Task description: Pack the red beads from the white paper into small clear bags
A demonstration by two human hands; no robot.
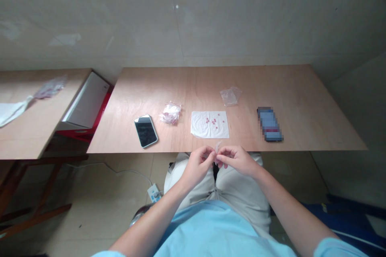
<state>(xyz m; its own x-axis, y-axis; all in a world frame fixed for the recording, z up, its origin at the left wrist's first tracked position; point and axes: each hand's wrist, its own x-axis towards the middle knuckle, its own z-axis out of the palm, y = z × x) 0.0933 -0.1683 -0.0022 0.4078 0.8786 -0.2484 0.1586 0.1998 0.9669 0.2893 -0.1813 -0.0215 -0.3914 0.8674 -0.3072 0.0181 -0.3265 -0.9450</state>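
My left hand and my right hand meet just in front of the table's near edge, above my lap. Both are closed, thumb against fingers, on a small translucent plastic bag whose upper end sticks up between them. Its lower part is hidden by my fingers. Just beyond lies a white tissue, spread flat, with several tiny red pieces scattered on it. To the left of the tissue sits a clear bag with reddish contents. A flat clear plastic bag lies behind it to the right.
A phone with a dark screen lies on the left of the wooden table; a pixelated phone-like object lies on the right. A second table stands at left. Below, a power strip rests on the floor.
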